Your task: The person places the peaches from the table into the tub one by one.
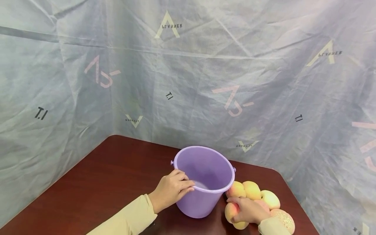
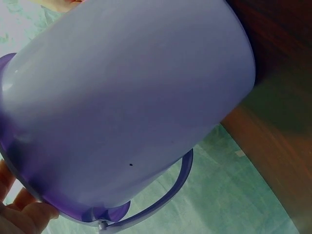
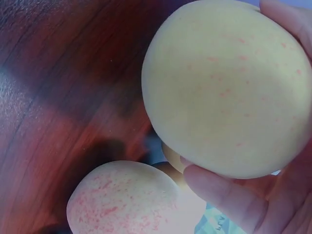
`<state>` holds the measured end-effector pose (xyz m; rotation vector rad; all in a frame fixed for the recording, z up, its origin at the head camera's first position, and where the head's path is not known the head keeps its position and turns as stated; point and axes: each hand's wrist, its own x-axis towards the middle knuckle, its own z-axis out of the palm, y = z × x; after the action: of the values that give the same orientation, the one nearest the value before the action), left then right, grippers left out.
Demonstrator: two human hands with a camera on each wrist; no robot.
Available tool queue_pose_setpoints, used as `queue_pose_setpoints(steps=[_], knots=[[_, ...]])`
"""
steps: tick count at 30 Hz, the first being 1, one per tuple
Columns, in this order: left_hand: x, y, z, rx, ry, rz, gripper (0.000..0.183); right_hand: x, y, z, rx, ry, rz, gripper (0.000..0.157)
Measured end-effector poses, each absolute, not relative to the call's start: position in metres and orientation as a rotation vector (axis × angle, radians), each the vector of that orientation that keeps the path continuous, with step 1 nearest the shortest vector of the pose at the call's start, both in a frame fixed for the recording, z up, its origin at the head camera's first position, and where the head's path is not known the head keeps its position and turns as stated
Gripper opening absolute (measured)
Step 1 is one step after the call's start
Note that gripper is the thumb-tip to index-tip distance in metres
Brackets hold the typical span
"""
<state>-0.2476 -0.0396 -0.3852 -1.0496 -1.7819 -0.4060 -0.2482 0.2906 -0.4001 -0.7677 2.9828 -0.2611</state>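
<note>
A purple bucket stands upright on the table, its inside bare in the head view. My left hand grips the near left part of its rim, fingers over the edge; the left wrist view shows the bucket's side wall and fingertips at the rim. To the right of the bucket, my right hand holds a yellow-red peach between fingers and thumb. Large in the right wrist view, this peach shows small red specks. Several other peaches, including a pale one and a speckled one, lie around that hand.
The dark red-brown table extends left of the bucket. A grey printed sheet hangs behind and along both sides. The bucket's handle hangs down along its far side in the left wrist view.
</note>
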Motion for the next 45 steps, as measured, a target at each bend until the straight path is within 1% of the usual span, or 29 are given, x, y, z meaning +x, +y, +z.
queue_pose_setpoints(steps=[2,6,8,12,17,21,26,33,40,45], knots=[[-0.248,-0.039,-0.384,-1.050,-1.783,-0.403,0.029,-0.248,0.293,-0.399,-0.772,2.983,-0.257,0.061],[-0.249,-0.038,-0.383,-1.043,-1.783,-0.391,0.014,-0.250,0.295,-0.398,-0.841,2.959,-0.312,0.059],[-0.249,-0.038,-0.384,-1.040,-1.786,-0.386,0.011,-0.251,0.295,-0.396,-0.868,2.932,-0.351,0.058],[-0.248,-0.038,-0.385,-1.043,-1.787,-0.386,0.010,-0.251,0.295,-0.391,-0.864,2.878,-0.385,0.057],[-0.247,-0.039,-0.385,-1.039,-1.794,-0.394,0.014,-0.250,0.295,-0.383,-0.840,2.748,-0.519,0.055],[-0.247,-0.039,-0.385,-1.034,-1.788,-0.388,0.010,-0.249,0.297,-0.378,-0.806,2.675,-0.566,0.054],[-0.247,-0.039,-0.385,-1.026,-1.781,-0.376,0.010,-0.250,0.298,-0.373,-0.796,2.642,-0.528,0.052],[-0.248,-0.038,-0.386,-1.023,-1.777,-0.373,0.011,-0.252,0.300,-0.364,-0.850,2.654,-0.487,0.048],[-0.248,-0.038,-0.386,-1.022,-1.777,-0.377,0.013,-0.250,0.297,-0.350,-0.850,2.635,-0.468,0.047],[-0.248,-0.037,-0.386,-1.020,-1.783,-0.388,0.011,-0.251,0.295,-0.340,-0.848,2.645,-0.444,0.050]])
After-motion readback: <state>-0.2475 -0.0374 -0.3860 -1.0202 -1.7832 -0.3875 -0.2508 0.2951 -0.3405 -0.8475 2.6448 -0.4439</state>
